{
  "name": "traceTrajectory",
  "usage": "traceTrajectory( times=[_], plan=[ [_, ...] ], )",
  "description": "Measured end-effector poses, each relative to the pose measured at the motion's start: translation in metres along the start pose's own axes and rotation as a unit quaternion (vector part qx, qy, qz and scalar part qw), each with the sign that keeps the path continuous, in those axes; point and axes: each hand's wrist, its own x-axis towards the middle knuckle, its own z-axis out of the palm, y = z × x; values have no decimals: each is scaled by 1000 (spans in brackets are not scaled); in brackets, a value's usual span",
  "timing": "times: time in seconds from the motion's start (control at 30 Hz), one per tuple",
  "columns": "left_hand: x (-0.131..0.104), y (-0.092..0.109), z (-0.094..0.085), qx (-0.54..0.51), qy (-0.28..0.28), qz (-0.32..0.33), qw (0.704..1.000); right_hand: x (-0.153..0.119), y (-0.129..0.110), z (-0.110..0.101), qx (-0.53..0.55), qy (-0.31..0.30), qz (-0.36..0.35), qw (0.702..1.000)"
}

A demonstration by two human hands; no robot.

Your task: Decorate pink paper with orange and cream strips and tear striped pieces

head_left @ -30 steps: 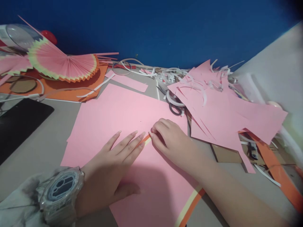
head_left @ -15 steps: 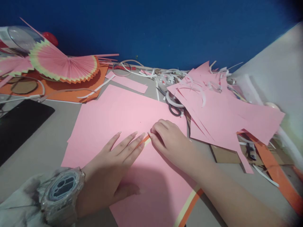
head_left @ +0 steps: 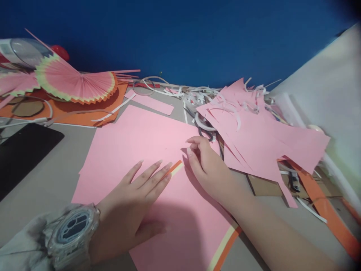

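Observation:
My left hand [head_left: 141, 192] lies flat with fingers spread on a pink paper sheet [head_left: 152, 131]. Its fingertips rest across a narrow orange and pale yellow band [head_left: 177, 168], whose far end shows beyond them. Just right of that end, my right hand [head_left: 207, 165] is lifted off the paper, fingers loosely curled, thumb and index tips a little apart with nothing visible between them. A matching yellow and orange border [head_left: 225, 248] runs along the sheet's lower right edge, partly under my right forearm.
A pleated pink paper fan [head_left: 80, 81] with yellow and orange edging sits at back left, near a clear bottle [head_left: 29, 52]. A black phone-like slab [head_left: 26, 154] lies at left. Cut pink paper [head_left: 254, 139], scissors [head_left: 205, 133] and scraps pile up at right, before a blue wall [head_left: 180, 37].
My right hand has come off the band's end, rising slightly to the right, and its fingers have parted. My left hand keeps its place. The whole view has shifted slightly.

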Motion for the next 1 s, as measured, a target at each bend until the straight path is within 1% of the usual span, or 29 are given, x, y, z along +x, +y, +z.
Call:
traceTrajectory(
  times=[0.13, 0.2, 0.3, 0.53, 0.63, 0.73, 0.8, 0.87, 0.93, 1.0],
  plan=[
    [0, 0, 2, 7, 5, -5, 1000, -2, -6, 2, -57, -26, -33, 997],
    [0, -1, 3, 7, 2, 1, 1000, -2, -6, 4, -87, -22, -49, 995],
    [-1, -4, 4, 13, 5, 5, 1000, 0, -2, 6, -102, -16, -57, 993],
    [-1, -5, 6, 29, 19, 12, 999, 7, 9, 7, -74, -16, -54, 996],
    [-1, -5, 8, 43, 49, 6, 998, 7, 7, 3, -48, -14, -58, 997],
    [-2, -6, 11, 37, 79, -19, 996, 4, 3, -4, -17, -41, -40, 998],
    [-1, -8, 10, 6, 81, -33, 996, 2, -1, -9, 11, -72, -32, 997],
    [0, -11, 7, -58, 86, -55, 993, 1, -5, -13, 45, -107, -34, 993],
    [2, -12, 2, -143, 92, -88, 981, 0, -9, -16, 82, -145, -49, 985],
    [4, -12, -3, -222, 76, -109, 966, -2, -14, -17, 112, -172, -72, 976]
  ],
)
